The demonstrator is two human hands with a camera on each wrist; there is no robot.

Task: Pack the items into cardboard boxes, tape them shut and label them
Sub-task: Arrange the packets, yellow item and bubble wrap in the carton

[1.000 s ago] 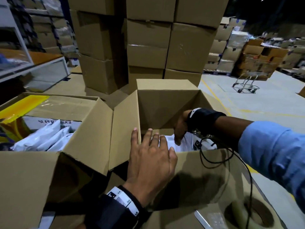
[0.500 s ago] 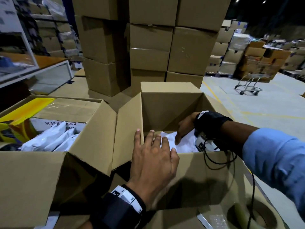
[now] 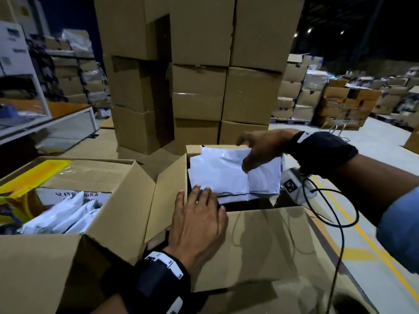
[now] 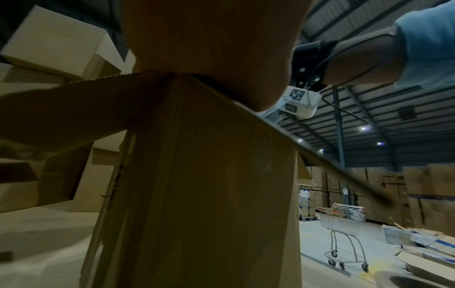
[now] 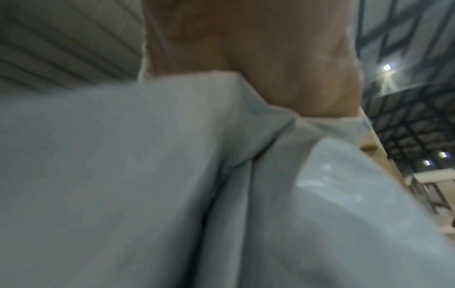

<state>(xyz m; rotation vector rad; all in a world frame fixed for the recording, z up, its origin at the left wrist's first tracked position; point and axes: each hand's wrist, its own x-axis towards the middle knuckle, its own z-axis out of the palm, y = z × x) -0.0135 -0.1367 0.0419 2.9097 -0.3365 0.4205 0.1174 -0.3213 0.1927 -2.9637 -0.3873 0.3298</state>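
Observation:
An open cardboard box (image 3: 249, 243) stands in front of me with its flaps up. My right hand (image 3: 258, 150) grips a bundle of white poly mailer packets (image 3: 226, 175) by their upper right edge and holds them above the box's opening. My left hand (image 3: 199, 214) lies flat over the box's near rim, fingertips touching the packets' lower left corner. In the left wrist view the box's outer wall (image 4: 209, 185) fills the middle. In the right wrist view the white packets (image 5: 147, 175) fill the frame, blurred, under my right hand (image 5: 258, 48).
A second open box (image 3: 74, 200) at the left holds more white packets (image 3: 61, 214) and a yellow package (image 3: 25, 177). Tall stacked cartons (image 3: 197, 71) stand right behind. A wire trolley (image 4: 344, 239) stands on the floor to the right. A black cable (image 3: 340, 218) hangs from my right wrist.
My right hand has risen out of the box with the white packets, which were low inside before. My left hand has stayed on the near rim.

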